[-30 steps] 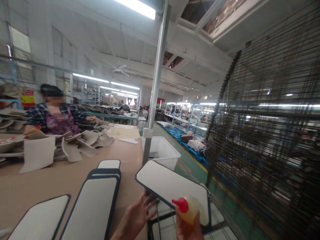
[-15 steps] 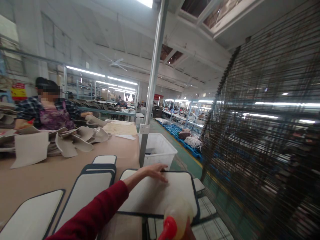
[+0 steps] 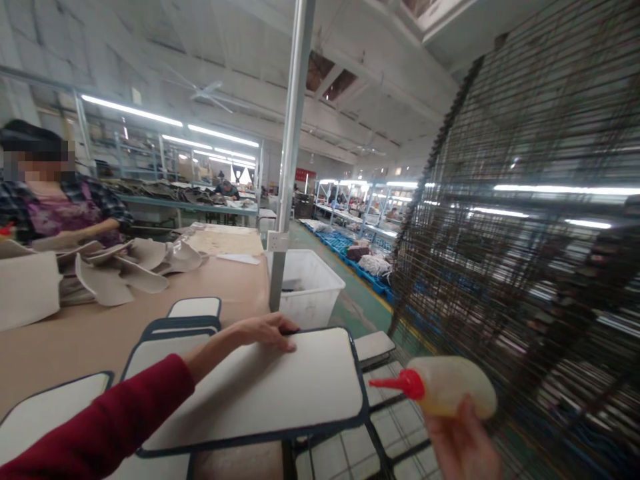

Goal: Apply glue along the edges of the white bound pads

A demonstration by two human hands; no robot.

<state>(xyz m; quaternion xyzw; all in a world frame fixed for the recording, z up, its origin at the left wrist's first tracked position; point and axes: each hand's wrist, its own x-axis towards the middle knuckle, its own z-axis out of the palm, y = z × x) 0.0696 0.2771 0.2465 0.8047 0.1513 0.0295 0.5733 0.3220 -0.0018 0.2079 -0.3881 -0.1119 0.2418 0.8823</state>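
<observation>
My left hand, in a dark red sleeve, holds the far edge of a white rounded panel with a dark blue border. Its thumb lies on top, and the other fingers go over the rim, partly hidden. At the lower right, my right hand grips a translucent squeeze bottle containing something yellowish. The bottle lies nearly level, its red nozzle pointing left toward the panel and apart from it. More dark-edged white panels rest on the brown table to the left, partly under the held one.
Grey-beige curved pieces are heaped on the brown table before a co-worker. A metal post rises beside a white plastic bin. On the right stands a tall wire rack; several panels lie on wire grids below.
My left hand has closed on the panel's edge, and the panel has moved left over the other panels. My right hand has swung the bottle right and up, away from the panel.
</observation>
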